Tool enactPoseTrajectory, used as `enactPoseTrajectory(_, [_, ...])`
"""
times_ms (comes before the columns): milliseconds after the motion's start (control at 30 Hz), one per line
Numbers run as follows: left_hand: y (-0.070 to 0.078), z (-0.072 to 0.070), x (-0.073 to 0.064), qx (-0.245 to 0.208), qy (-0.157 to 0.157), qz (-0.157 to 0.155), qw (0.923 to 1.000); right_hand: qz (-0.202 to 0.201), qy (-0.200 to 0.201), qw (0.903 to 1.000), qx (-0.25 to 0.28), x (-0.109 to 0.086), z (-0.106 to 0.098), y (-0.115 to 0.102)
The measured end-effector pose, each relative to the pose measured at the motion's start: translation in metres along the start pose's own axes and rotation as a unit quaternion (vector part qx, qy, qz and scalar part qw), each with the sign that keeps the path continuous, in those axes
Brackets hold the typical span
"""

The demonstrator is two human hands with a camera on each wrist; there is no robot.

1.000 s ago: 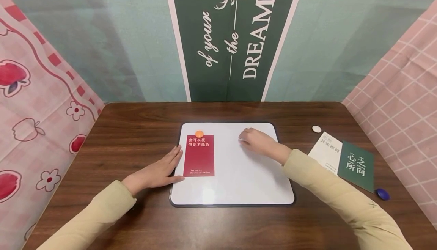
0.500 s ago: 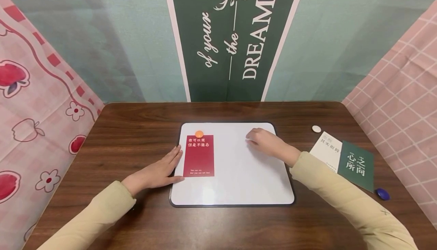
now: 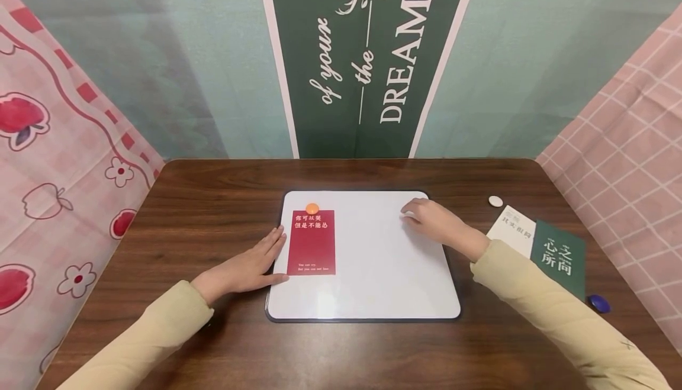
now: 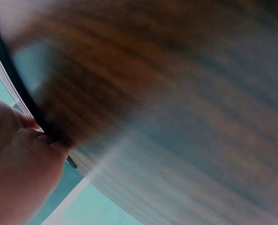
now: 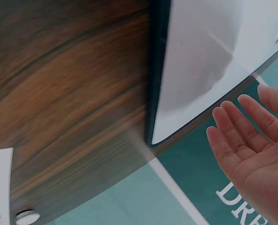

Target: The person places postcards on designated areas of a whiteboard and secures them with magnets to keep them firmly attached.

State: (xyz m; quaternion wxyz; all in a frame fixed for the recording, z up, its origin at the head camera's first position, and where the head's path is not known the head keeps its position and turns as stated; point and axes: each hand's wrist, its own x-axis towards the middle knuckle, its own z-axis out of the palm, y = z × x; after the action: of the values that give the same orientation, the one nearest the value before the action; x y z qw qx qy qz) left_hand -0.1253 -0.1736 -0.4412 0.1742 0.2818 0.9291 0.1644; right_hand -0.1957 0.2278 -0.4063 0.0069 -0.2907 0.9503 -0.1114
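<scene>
A whiteboard (image 3: 394, 271) with a dark rim lies on the table. On its left part is a red card (image 3: 312, 248) with white print, and a round orange magnet (image 3: 312, 208) sits at the card's top edge. My left hand (image 3: 247, 268) rests on the board's left edge, fingers extended and thumb near the card's lower corner. The left wrist view shows this hand (image 4: 21, 164) against the dark rim. Above the board's upper right part hovers my right hand (image 3: 434, 221). Seen in the right wrist view, that hand (image 5: 256, 145) has loosely bent fingers and nothing in them.
To the right on the brown table (image 3: 213, 200) lie a white card (image 3: 511, 230) and a green card (image 3: 559, 257) overlapping it. A white round magnet (image 3: 495, 201) sits behind them, a blue one (image 3: 599, 303) in front. Cloth backdrops (image 3: 229, 70) stand around the table.
My right hand has moved rightward over the whiteboard, from near its upper middle to close to its right edge. The left hand, red card and orange magnet have stayed put.
</scene>
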Motion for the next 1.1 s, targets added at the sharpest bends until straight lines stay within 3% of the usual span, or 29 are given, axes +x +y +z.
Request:
enactPoseTrajectory(467, [0.0, 0.002, 0.0, 0.003, 0.004, 0.002, 1.0, 0.066, -0.007, 0.9975, 0.023, -0.02, -0.006, 0.018])
enactPoseTrajectory(1100, [0.002, 0.002, -0.001, -0.002, 0.003, -0.001, 1.0, 0.068, 0.045, 0.9963, 0.028, -0.045, -0.01, 0.042])
